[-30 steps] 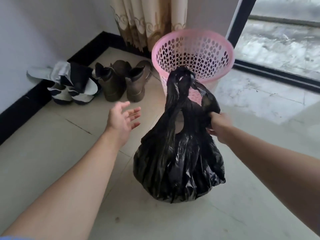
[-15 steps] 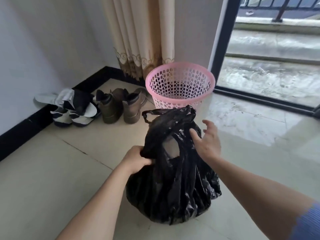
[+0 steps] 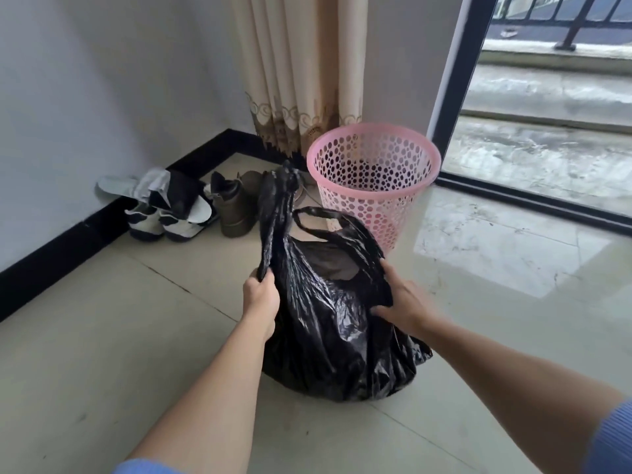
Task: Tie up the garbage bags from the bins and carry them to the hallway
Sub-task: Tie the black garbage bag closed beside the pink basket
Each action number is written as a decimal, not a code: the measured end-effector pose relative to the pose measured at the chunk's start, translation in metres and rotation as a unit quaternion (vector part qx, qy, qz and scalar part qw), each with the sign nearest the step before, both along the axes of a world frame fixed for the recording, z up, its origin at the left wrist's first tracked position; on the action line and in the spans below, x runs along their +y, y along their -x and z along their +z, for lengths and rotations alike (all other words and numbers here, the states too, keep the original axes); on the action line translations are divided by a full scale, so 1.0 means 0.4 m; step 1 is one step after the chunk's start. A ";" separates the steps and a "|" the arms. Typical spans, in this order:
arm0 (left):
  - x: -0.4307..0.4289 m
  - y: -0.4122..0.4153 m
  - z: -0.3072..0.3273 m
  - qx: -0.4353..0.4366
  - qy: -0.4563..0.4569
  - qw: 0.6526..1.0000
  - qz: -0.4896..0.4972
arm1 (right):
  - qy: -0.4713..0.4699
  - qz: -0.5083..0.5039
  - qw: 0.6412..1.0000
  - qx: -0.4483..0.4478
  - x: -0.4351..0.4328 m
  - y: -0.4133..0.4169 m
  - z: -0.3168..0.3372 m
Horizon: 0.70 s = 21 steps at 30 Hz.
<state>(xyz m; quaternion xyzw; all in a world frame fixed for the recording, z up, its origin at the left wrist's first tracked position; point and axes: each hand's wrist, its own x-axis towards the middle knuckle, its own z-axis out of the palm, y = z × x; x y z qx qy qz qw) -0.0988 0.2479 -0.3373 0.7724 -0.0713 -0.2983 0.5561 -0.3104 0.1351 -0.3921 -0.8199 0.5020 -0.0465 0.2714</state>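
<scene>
A full black garbage bag [image 3: 335, 333] sits on the tiled floor in front of me. My left hand [image 3: 261, 295] grips the bag's left handle strip, which stands up twisted to about the height of the bin's rim. My right hand [image 3: 402, 302] is on the bag's right side, thumb and fingers pinching the plastic below the right handle loop. The loop lies open and the bag's mouth gapes between the two handles. Behind the bag stands the pink perforated bin [image 3: 372, 181] without a liner.
Brown boots [image 3: 236, 206], sneakers [image 3: 160, 222] and slippers line the wall at the left. A beige curtain [image 3: 301, 80] hangs behind the bin. A black-framed glass door [image 3: 451, 80] to a balcony is at the right. Bare floor tiles [image 3: 102, 354] surround me.
My left hand went from hanging open in the air to gripping the left handle and pulling it up. My right hand let go, then took the bag's right side. The view pulled back.
</scene>
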 end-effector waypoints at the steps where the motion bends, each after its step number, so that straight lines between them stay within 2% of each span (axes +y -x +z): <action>1: 0.007 0.004 0.001 -0.006 -0.016 1.000 -0.010 | 0.004 -0.026 1.000 -0.010 -0.006 0.001 -0.003; 4: 0.022 -0.008 -0.010 0.026 -0.057 0.997 -0.040 | -0.024 -0.104 0.992 -0.062 -0.025 -0.008 0.029; 6: 0.030 -0.017 -0.006 0.114 -0.019 0.990 -0.082 | -0.070 -0.168 0.977 -0.110 -0.039 -0.010 0.036; 8: 0.037 -0.021 -0.003 0.142 0.004 0.976 -0.162 | -0.123 -0.230 0.954 -0.145 -0.050 -0.014 0.039; 9: 0.040 -0.023 -0.008 0.117 -0.009 0.973 -0.199 | -0.144 -0.248 0.946 -0.149 -0.052 -0.015 0.037; 11: 0.038 -0.024 -0.023 0.012 -0.068 0.966 -0.248 | -0.171 -0.259 0.936 -0.166 -0.049 -0.019 0.045; 13: 0.033 -0.027 -0.048 -0.098 -0.136 0.958 -0.233 | -0.166 -0.248 0.936 -0.185 -0.041 -0.028 0.058; 15: 0.023 -0.021 -0.041 -0.137 -0.138 0.964 -0.179 | -0.166 -0.211 0.939 -0.216 -0.032 -0.038 0.069; 19: -0.008 0.002 0.000 -0.023 -0.040 0.995 -0.090 | -0.218 -0.092 0.930 -0.283 -0.001 -0.060 0.103; 21: -0.013 0.022 0.009 0.018 -0.030 0.996 -0.079 | -0.199 -0.088 0.945 -0.245 0.008 -0.075 0.106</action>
